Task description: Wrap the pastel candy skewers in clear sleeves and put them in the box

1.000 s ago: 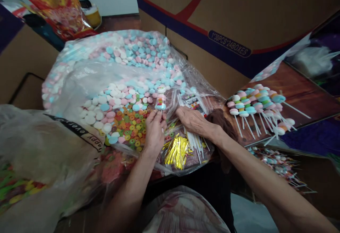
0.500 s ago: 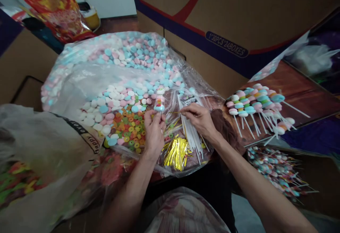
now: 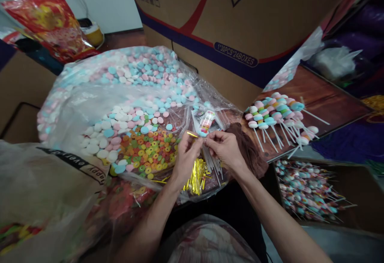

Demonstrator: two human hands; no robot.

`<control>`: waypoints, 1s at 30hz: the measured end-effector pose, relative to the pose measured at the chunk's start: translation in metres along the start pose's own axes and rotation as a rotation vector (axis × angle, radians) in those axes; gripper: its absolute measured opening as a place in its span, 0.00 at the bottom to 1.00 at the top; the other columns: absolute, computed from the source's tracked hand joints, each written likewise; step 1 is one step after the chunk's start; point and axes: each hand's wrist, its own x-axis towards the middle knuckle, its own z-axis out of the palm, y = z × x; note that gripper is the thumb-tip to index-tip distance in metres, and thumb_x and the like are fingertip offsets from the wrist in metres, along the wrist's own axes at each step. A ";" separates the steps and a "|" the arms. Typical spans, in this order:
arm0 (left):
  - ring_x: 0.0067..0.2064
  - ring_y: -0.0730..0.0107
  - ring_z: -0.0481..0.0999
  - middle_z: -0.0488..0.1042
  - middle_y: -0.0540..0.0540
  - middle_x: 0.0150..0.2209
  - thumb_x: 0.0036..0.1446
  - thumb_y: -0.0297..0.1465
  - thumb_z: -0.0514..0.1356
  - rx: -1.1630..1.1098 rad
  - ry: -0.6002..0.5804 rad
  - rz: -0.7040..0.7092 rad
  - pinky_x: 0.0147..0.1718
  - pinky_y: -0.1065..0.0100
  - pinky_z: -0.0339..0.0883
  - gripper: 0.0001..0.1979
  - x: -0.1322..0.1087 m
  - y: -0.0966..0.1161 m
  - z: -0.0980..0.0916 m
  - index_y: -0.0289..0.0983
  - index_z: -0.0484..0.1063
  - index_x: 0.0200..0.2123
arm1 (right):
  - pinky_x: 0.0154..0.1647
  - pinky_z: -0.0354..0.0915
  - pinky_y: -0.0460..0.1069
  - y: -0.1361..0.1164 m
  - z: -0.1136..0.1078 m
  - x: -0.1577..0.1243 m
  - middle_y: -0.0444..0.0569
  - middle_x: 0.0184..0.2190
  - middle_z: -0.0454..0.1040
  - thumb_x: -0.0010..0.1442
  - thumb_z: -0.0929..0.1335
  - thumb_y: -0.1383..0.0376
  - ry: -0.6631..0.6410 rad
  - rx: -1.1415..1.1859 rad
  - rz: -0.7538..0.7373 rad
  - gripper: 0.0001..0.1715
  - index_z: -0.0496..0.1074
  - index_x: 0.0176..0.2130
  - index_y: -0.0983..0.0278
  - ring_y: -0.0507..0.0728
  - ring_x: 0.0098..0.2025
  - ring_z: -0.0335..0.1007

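Observation:
My left hand is closed in a pinch, with a gold twist tie poking out above its fingertips. Against it, my right hand pinches at the base of a wrapped marshmallow candy stick, which stands tilted above the fingers in a clear wrapper. The fingertips of both hands meet just below the candy, so the exact grip on tie and stick is partly hidden. Under the hands lie a pile of gold twist ties and several white sticks.
Loose gummy rings and marshmallows spread to the left, before a large clear bag of marshmallows. Unwrapped candy skewers lie on the right; wrapped ones fill a box below. A big carton stands behind.
My hands have come together, the right bringing the twist tie to the wrapper's base. The candy stick has moved right and now leans. The view has shifted slightly right.

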 end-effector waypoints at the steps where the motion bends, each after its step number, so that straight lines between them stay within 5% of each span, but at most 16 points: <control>1: 0.22 0.81 0.59 0.65 0.53 0.23 0.50 0.32 0.68 0.020 -0.029 0.023 0.20 0.76 0.50 0.10 0.001 0.000 0.001 0.37 0.69 0.29 | 0.15 0.49 0.44 0.000 0.000 -0.002 0.38 0.14 0.63 0.47 0.75 0.55 0.004 -0.008 -0.020 0.18 0.69 0.23 0.64 0.46 0.15 0.53; 5: 0.20 0.84 0.55 0.63 0.53 0.23 0.52 0.35 0.67 -0.052 -0.093 -0.013 0.19 0.78 0.47 0.14 0.001 0.003 0.005 0.35 0.66 0.27 | 0.19 0.53 0.44 0.005 -0.001 -0.010 0.39 0.20 0.65 0.53 0.71 0.57 -0.019 -0.002 -0.081 0.13 0.69 0.28 0.64 0.47 0.20 0.55; 12: 0.18 0.86 0.44 0.54 0.57 0.20 0.53 0.28 0.65 -0.414 -0.312 -0.486 0.15 0.81 0.40 0.14 -0.009 0.022 0.009 0.35 0.60 0.25 | 0.36 0.65 0.47 0.008 -0.021 -0.020 0.45 0.31 0.67 0.61 0.67 0.57 -0.096 -0.082 -0.268 0.11 0.66 0.33 0.62 0.53 0.34 0.63; 16: 0.18 0.86 0.42 0.50 0.57 0.19 0.53 0.29 0.66 -0.400 -0.443 -0.612 0.15 0.80 0.39 0.17 -0.012 0.027 0.012 0.35 0.58 0.22 | 0.50 0.66 0.52 -0.004 -0.036 -0.020 0.49 0.40 0.72 0.64 0.65 0.59 -0.195 -0.218 -0.380 0.08 0.70 0.40 0.61 0.57 0.44 0.68; 20: 0.18 0.84 0.47 0.58 0.56 0.19 0.52 0.36 0.68 -0.139 -0.328 -0.383 0.16 0.78 0.41 0.16 -0.012 0.015 0.020 0.36 0.62 0.26 | 0.53 0.64 0.54 -0.004 -0.034 -0.018 0.52 0.45 0.72 0.65 0.61 0.64 -0.161 -0.404 -0.485 0.15 0.66 0.52 0.61 0.58 0.47 0.68; 25: 0.24 0.78 0.59 0.64 0.52 0.23 0.60 0.39 0.60 0.213 -0.174 0.094 0.22 0.76 0.52 0.11 -0.016 0.000 0.021 0.37 0.70 0.31 | 0.44 0.64 0.52 -0.006 -0.027 -0.019 0.49 0.37 0.70 0.63 0.59 0.68 -0.067 -0.550 -0.410 0.13 0.65 0.47 0.64 0.56 0.37 0.64; 30: 0.27 0.76 0.64 0.69 0.49 0.26 0.54 0.35 0.66 0.204 -0.185 0.061 0.26 0.75 0.57 0.09 -0.016 0.007 0.019 0.35 0.76 0.31 | 0.39 0.64 0.49 -0.016 -0.033 -0.020 0.45 0.32 0.69 0.63 0.61 0.64 -0.111 -0.445 -0.252 0.07 0.67 0.38 0.63 0.54 0.35 0.65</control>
